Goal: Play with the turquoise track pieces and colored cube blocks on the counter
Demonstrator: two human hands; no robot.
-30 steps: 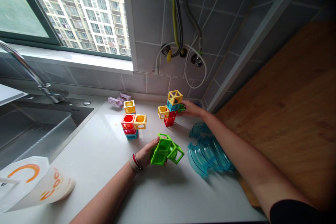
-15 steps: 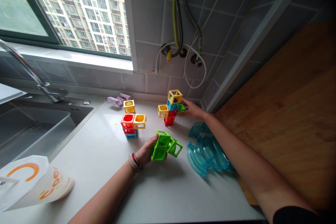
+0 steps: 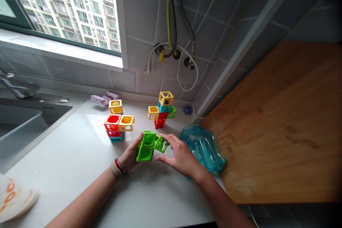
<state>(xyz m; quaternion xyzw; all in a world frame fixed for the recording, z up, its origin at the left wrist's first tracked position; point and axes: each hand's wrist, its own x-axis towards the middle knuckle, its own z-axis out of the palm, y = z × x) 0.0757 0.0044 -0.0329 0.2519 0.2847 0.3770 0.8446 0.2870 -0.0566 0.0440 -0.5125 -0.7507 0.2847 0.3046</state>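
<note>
My left hand [image 3: 131, 154] is closed around a piece of joined green cube-frame blocks [image 3: 146, 146], held above the counter. A smaller green cube frame sits tilted on its right side. My right hand [image 3: 178, 154] reaches that tilted block with its fingertips touching the far right edge, while its thumb stands apart below. Behind the hands stands a tower of red, blue, yellow and green cube blocks [image 3: 161, 115]. Left of it is a second stack of red, yellow and blue cube blocks [image 3: 114, 124].
Transparent teal curved pieces [image 3: 204, 149] lie right of my hands, by a wooden board [image 3: 280, 131]. Light purple pieces [image 3: 104, 98] and a dark blue block [image 3: 187, 109] lie near the wall. At left are a sink [image 3: 50, 110] and a paper cup [image 3: 18, 199].
My right hand has left the green block on the tower's right side and come back to the held green blocks. The view has shifted to the right.
</note>
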